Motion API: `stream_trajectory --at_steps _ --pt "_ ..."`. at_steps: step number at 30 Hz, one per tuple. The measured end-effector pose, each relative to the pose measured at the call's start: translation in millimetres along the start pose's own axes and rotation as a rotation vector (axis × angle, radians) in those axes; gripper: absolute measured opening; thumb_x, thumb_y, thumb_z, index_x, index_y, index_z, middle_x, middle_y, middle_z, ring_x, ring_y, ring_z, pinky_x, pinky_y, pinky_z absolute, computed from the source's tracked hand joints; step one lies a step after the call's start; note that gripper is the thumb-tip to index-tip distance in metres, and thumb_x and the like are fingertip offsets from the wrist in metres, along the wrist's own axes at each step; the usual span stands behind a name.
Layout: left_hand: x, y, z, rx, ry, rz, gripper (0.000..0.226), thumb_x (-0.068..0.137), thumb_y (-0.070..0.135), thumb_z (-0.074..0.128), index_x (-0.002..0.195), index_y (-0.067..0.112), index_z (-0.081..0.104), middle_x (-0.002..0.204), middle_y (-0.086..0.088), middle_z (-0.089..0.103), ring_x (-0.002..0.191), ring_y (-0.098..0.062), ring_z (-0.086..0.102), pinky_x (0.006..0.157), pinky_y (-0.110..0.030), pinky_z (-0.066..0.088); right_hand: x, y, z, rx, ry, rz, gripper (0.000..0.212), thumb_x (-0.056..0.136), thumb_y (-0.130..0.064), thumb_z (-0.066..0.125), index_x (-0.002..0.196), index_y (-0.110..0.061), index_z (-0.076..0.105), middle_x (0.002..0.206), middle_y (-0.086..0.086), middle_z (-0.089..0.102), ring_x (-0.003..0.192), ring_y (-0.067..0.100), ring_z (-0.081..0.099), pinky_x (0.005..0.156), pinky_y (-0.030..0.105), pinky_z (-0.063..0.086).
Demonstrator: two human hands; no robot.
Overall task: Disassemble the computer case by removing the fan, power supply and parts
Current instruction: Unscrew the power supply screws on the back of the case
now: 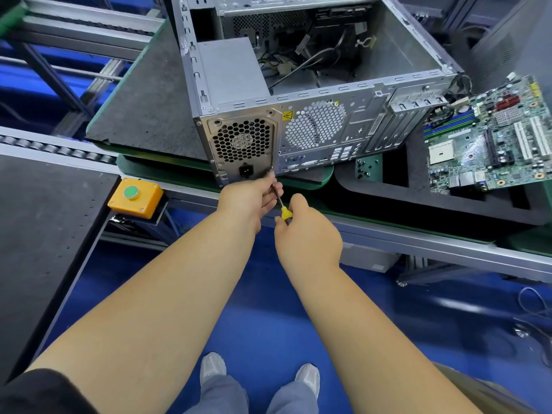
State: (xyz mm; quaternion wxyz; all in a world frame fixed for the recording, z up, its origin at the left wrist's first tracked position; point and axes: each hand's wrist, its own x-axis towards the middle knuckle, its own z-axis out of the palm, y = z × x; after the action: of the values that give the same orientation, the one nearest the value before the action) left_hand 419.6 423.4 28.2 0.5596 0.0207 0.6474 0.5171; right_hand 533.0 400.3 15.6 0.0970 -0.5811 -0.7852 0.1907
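An open grey computer case [328, 94] lies on its side on a dark mat, its rear panel facing me. The power supply [239, 85] sits in its left corner, with its honeycomb fan grille and power socket on the rear. Loose cables lie inside the case. My right hand [304, 231] grips the yellow handle of a screwdriver [282, 206]. My left hand [254, 195] pinches the metal shaft near its tip, at the lower right corner of the power supply's rear plate.
A green motherboard [490, 135] lies on black foam to the right of the case. A yellow box with a green push button [136, 198] is fixed to the conveyor rail at left. A dark work surface [44, 234] stands left; blue floor below.
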Motion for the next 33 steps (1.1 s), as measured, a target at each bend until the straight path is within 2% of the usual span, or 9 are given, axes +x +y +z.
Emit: stream_trajectory --at_steps 4,7,10,13,17,22,28,31,33 --pt "4.8 -2.9 -0.3 -0.019 0.028 0.035 0.017 0.096 0.026 0.06 0.083 0.015 0.063 0.069 0.006 0.068 0.056 0.002 0.065 0.053 -0.009 0.05 2.1 3.5 -0.3 0.305 -0.145 0.1 0.022 0.093 -0.042 0.057 0.085 -0.023 0.047 0.074 -0.008 0.055 0.067 0.016 0.051 0.052 0.03 0.033" --pt "6.8 -5.4 -1.2 -0.063 0.021 0.055 0.017 0.097 0.023 0.059 0.083 0.014 0.063 0.07 0.004 0.068 0.052 0.002 0.064 0.05 -0.01 0.048 7.6 5.8 -5.5 0.882 -0.388 0.375 0.025 0.094 -0.041 0.057 0.083 -0.019 0.059 0.062 -0.005 0.057 0.057 0.015 0.047 0.051 0.027 0.035" --pt "6.4 -6.5 -1.0 -0.11 0.03 0.062 0.014 0.096 0.019 0.06 0.083 0.014 0.063 0.059 0.008 0.069 0.054 0.001 0.066 0.052 -0.01 0.05 7.8 14.4 -6.8 1.456 -0.67 0.608 0.04 0.102 -0.039 0.042 0.091 -0.008 0.065 0.056 0.0 0.056 0.046 0.012 0.043 0.049 0.024 0.033" --pt "4.6 -6.9 -1.0 -0.125 0.029 0.07 0.013 0.096 0.018 0.061 0.083 0.014 0.063 0.057 0.008 0.069 0.055 0.001 0.067 0.055 -0.01 0.052 7.1 19.3 -1.9 1.642 -0.741 0.667 0.045 0.104 -0.035 0.033 0.091 -0.006 0.065 0.057 0.001 0.051 0.048 0.012 0.04 0.057 0.027 0.03" --pt "2.4 -6.2 -2.4 -0.11 0.017 0.07 0.013 0.096 0.019 0.06 0.085 0.014 0.065 0.07 0.005 0.071 0.058 0.0 0.068 0.057 -0.011 0.052 5.9 16.8 1.6 1.625 -0.687 0.673 0.041 0.105 -0.034 0.037 0.092 -0.008 0.066 0.058 0.0 0.052 0.049 0.011 0.043 0.058 0.025 0.035" --pt "0.8 -4.1 -4.3 -0.096 -0.03 0.043 0.017 0.099 0.021 0.055 0.085 0.016 0.063 0.058 0.009 0.069 0.057 0.001 0.067 0.056 -0.01 0.051 2.8 15.7 6.4 1.445 -0.514 0.669 0.027 0.098 -0.034 0.057 0.087 -0.012 0.068 0.057 -0.002 0.056 0.049 0.009 0.048 0.055 0.023 0.038" --pt "-0.5 -4.0 -5.9 -0.074 -0.025 0.035 0.014 0.099 0.018 0.056 0.087 0.014 0.064 0.078 0.002 0.069 0.07 -0.004 0.067 0.062 -0.013 0.053 2.2 7.4 -0.5 0.927 -0.262 0.458 0.023 0.09 -0.036 0.067 0.082 -0.021 0.052 0.066 -0.004 0.051 0.056 0.012 0.042 0.046 0.024 0.032" --pt "-0.2 -6.0 -7.6 -0.076 -0.026 0.038 0.008 0.096 0.015 0.059 0.092 0.011 0.065 0.081 0.001 0.069 0.072 -0.005 0.067 0.062 -0.012 0.054 0.5 4.2 -4.3 0.639 -0.134 0.294 0.026 0.09 -0.035 0.066 0.084 -0.023 0.044 0.07 -0.008 0.05 0.06 0.014 0.045 0.051 0.028 0.035" --pt "0.1 -6.5 -7.3 -0.081 -0.022 0.034 0.008 0.096 0.016 0.061 0.096 0.01 0.065 0.08 0.001 0.069 0.073 -0.005 0.067 0.063 -0.013 0.054 -2.1 1.0 -6.1 0.381 -0.033 0.172 0.026 0.09 -0.033 0.065 0.088 -0.023 0.041 0.077 -0.008 0.053 0.071 0.018 0.051 0.053 0.031 0.035"
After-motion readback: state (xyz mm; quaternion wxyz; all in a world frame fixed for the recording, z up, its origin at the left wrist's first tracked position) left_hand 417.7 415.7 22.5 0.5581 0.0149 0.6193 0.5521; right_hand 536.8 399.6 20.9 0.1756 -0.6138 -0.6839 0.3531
